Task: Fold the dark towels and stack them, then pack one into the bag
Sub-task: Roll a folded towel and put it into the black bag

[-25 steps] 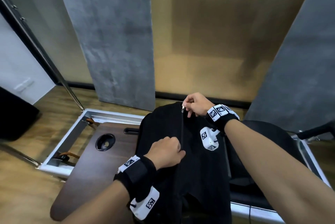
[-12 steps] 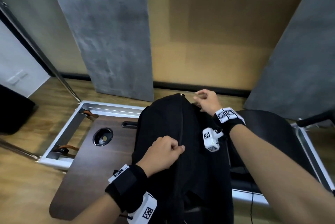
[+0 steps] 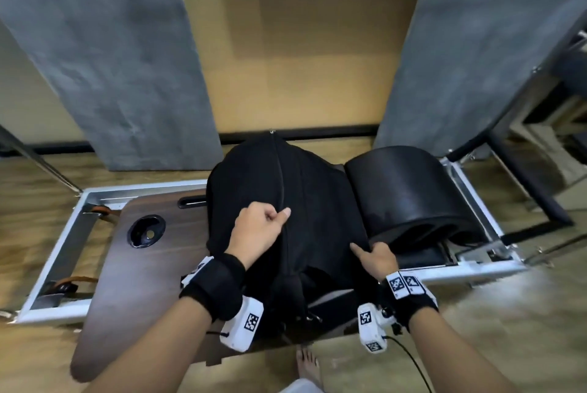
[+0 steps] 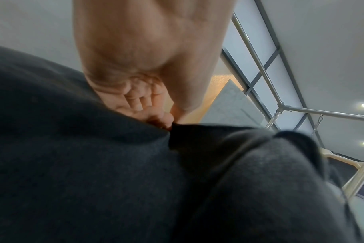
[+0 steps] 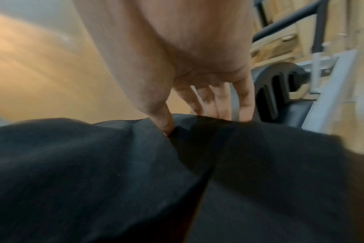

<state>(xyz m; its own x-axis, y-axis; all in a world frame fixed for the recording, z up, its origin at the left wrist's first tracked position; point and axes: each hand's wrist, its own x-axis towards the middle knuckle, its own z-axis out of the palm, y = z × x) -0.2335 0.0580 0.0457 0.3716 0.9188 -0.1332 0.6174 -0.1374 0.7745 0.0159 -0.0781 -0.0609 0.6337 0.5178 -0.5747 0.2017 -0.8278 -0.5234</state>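
A black bag (image 3: 317, 202) lies on the dark wooden board, its long zipper running down the middle with the pull at the far top (image 3: 272, 131). My left hand (image 3: 279, 216) pinches the bag's fabric just left of the zipper; the left wrist view shows the curled fingers (image 4: 156, 115) biting into the cloth (image 4: 94, 164). At the bag's near right edge my right hand (image 3: 368, 248) grips it, thumb (image 5: 164, 121) on top and fingers behind the dark fabric (image 5: 94, 164). No towel shows in any view.
The wooden board (image 3: 152, 265) has a round hole (image 3: 146, 230) and sits in a white metal frame (image 3: 63, 233). A black curved pad (image 3: 406, 189) stands right of the bag. A bare foot (image 3: 308, 364) is on the floor below.
My right hand has left the zipper pull at the bag's top and come down to its near right edge. The left hand keeps its pinch by the zipper.
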